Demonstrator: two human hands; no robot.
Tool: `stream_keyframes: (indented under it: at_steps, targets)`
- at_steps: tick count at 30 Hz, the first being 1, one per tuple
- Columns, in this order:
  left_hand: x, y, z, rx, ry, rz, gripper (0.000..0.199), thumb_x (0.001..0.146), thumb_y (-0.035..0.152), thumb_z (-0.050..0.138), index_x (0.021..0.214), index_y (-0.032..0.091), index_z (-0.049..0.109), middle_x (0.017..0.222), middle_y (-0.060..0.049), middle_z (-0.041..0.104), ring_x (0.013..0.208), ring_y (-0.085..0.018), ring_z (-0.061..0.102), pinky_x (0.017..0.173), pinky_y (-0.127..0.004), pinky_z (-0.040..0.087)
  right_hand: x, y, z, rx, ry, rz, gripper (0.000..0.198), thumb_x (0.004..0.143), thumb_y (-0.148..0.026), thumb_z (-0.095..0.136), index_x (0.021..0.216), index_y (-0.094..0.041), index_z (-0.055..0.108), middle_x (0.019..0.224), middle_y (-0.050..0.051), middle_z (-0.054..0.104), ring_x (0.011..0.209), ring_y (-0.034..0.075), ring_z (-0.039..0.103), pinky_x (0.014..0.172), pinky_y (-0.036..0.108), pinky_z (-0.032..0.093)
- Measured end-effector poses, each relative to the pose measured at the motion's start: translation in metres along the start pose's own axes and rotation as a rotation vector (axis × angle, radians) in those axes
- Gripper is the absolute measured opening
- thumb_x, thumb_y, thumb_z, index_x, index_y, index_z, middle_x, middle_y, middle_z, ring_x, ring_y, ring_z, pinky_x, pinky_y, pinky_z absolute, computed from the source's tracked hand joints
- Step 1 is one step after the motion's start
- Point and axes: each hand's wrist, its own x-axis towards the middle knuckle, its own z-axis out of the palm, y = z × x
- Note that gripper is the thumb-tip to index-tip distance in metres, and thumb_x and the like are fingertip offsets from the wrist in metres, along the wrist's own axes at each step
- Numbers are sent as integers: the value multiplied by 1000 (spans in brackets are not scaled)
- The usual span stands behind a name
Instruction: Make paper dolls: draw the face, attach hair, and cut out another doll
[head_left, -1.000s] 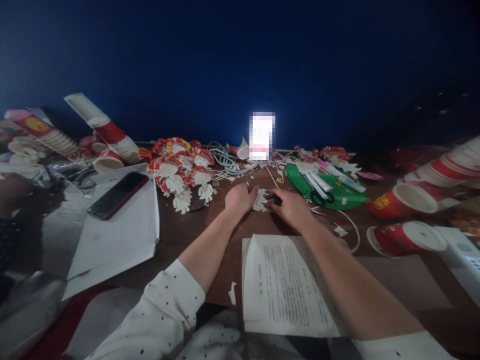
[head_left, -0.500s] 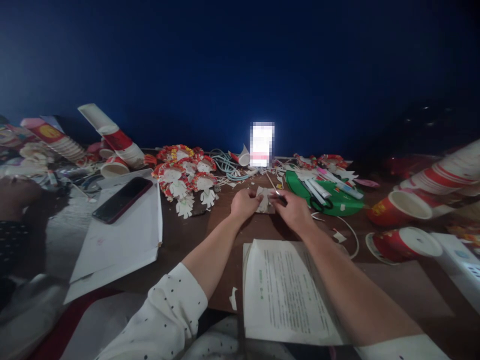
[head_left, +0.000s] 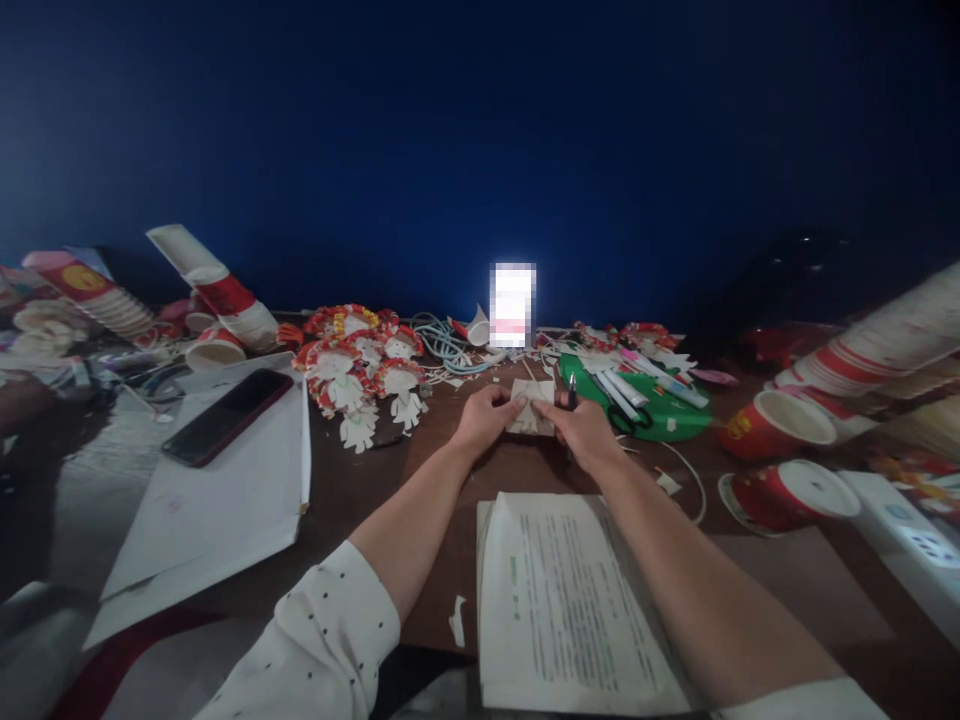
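Over the surface (head_left: 439,560), the left hand (head_left: 482,418) and right hand (head_left: 589,432) pinch a small paper piece (head_left: 534,394) between their fingers (head_left: 513,410), partly hiding it, while the right also holds a dark pen (head_left: 572,392), its lower part obscured.

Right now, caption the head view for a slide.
Left hand and right hand hold a paper piece, the right also a pen.

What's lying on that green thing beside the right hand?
On the green sheet near the right hand lie white pen-like tubes, black scissor handles and a paper scrap. Anything beneath it is hidden.
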Motion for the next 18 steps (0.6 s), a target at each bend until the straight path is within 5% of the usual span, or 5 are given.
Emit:
stream_keyframes:
  at_steps: [10,18]
  targets:
    - [4,-2,-6,-158,-157,-30,45,62,53,78,80,13,67,66,1,63,58,-10,52,58,-22,42,0,-7,2,253,-63,119,42,52,-42,85,78,-17,63,52,-6,49,40,4,27,37,21,18]
    - [8,-9,-5,-177,-81,-7,40,66,50,77,80,14,68,69,-1,66,61,-11,57,62,-24,46,-2,-8,1,248,-114,150,48,45,-37,91,66,-20,51,48,-10,39,40,3,28,36,19,15]
